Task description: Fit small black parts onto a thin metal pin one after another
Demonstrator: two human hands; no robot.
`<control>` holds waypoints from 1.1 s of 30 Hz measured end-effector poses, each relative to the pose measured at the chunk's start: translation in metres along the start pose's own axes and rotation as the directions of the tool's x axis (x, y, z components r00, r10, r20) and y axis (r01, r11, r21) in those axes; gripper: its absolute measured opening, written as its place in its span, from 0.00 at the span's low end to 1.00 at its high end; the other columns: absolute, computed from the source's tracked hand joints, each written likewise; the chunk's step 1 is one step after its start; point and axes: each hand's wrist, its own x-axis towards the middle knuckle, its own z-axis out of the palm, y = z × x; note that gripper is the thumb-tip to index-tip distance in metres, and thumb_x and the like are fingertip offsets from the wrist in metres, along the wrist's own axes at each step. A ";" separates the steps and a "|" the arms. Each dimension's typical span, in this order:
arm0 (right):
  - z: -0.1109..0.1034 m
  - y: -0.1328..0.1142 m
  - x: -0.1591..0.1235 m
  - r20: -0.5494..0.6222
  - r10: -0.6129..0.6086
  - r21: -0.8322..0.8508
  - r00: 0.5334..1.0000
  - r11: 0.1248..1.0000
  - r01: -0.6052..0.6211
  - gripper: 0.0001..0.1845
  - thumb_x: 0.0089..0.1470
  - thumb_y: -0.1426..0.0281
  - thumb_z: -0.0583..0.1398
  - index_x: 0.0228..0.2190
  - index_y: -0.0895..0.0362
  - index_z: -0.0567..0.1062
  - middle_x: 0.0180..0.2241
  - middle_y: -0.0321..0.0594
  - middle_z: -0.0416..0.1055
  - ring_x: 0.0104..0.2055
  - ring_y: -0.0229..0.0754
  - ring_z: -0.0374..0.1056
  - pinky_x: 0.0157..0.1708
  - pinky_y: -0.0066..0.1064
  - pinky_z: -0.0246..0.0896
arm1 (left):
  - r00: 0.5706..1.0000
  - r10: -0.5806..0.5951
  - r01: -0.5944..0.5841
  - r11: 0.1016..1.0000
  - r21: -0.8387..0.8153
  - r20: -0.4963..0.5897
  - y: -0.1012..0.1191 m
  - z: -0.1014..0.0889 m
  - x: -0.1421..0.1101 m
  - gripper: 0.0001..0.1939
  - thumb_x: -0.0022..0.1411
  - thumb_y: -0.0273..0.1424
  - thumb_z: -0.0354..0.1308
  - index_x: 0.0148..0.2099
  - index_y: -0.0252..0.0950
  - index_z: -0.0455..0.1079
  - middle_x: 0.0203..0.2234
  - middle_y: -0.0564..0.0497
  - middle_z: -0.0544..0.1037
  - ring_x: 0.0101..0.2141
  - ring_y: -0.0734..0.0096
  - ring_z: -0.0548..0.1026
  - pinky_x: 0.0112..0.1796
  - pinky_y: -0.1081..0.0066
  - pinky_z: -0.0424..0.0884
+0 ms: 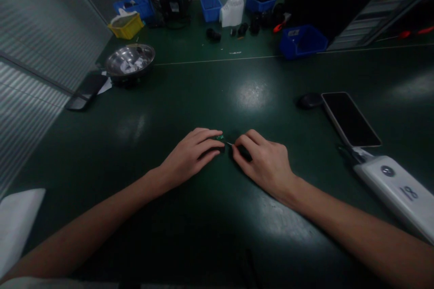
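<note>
Near the middle of the green table, my left hand [198, 146] has its fingers bent around a small green piece [220, 137] that looks like a circuit board. Part of this piece is hidden behind the fingertips. Just to the right, my right hand [262, 156] pinches a thin, pale, wire-like piece [229, 143] between thumb and forefinger. Its free end points at the green piece; whether the two are joined I cannot tell. Both hands rest low over the table top.
On the right lie a phone [351, 117], a black mouse-like object [310, 100] and a white power bank [400, 189]. A metal bowl [113, 56] with white scraps stands at the left. Behind are blue bins [303, 43], a yellow bin [127, 30] and a white plastic housing [233, 11].
</note>
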 end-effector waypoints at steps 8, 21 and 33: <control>-0.002 0.000 0.001 0.007 -0.020 0.033 1.000 0.999 0.020 0.14 0.68 0.62 0.53 0.36 0.55 0.75 0.36 0.39 0.72 0.29 0.35 0.64 0.25 0.30 0.47 | 1.000 -0.016 0.015 0.998 0.058 0.012 -0.012 -0.010 0.003 0.14 0.73 0.29 0.53 0.57 0.36 0.72 0.50 0.44 0.79 0.52 0.61 0.75 0.52 0.58 0.69; -0.003 0.002 0.000 0.042 -0.025 0.080 0.999 0.997 0.022 0.13 0.68 0.62 0.53 0.38 0.54 0.75 0.38 0.37 0.72 0.30 0.35 0.65 0.25 0.30 0.48 | 0.692 -0.470 0.598 0.799 0.071 -0.547 -0.176 -0.115 -0.064 0.21 0.62 0.44 0.67 0.52 0.36 0.78 0.40 0.53 0.80 0.34 0.73 0.72 0.37 0.67 0.73; -0.002 0.001 0.000 0.052 -0.017 0.087 0.998 0.996 0.013 0.13 0.68 0.61 0.53 0.38 0.54 0.74 0.38 0.36 0.71 0.30 0.35 0.65 0.25 0.30 0.48 | 0.586 -0.459 0.730 0.658 0.188 -0.668 -0.205 -0.138 -0.094 0.13 0.64 0.37 0.64 0.47 0.36 0.79 0.41 0.55 0.80 0.44 0.67 0.74 0.55 0.59 0.69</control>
